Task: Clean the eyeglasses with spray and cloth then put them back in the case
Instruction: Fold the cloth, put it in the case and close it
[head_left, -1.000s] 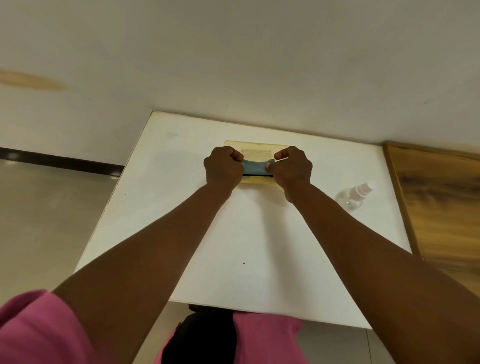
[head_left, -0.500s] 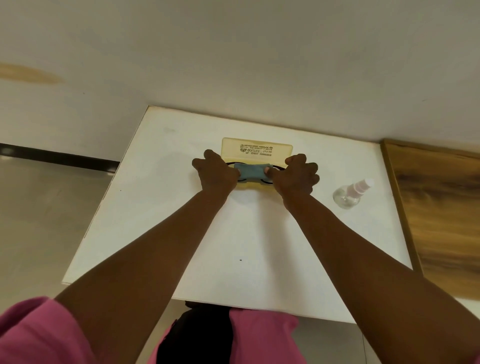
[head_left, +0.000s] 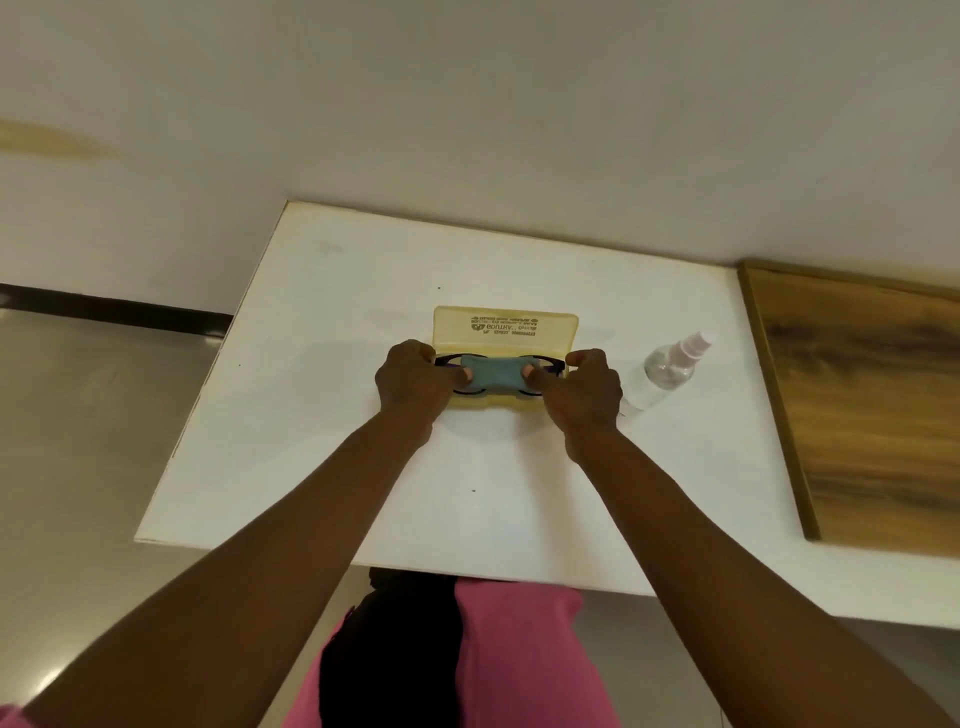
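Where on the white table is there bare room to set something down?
Bare: the table's left half beside the left hand, the near strip around the forearms, the far strip behind the case. Crowded: case, both hands, right hand near the spray bottle.

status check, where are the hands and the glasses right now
Left hand and right hand both grip eyeglasses, cloth draped over them. Glasses sit low in open yellow case. Spray bottle lies clear, right side.

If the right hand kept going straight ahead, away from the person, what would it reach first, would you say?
Most likely the upright lid of the yellow case: the right hand points across the open case toward it. Depth is uncertain, and the spray bottle lies off to the right.
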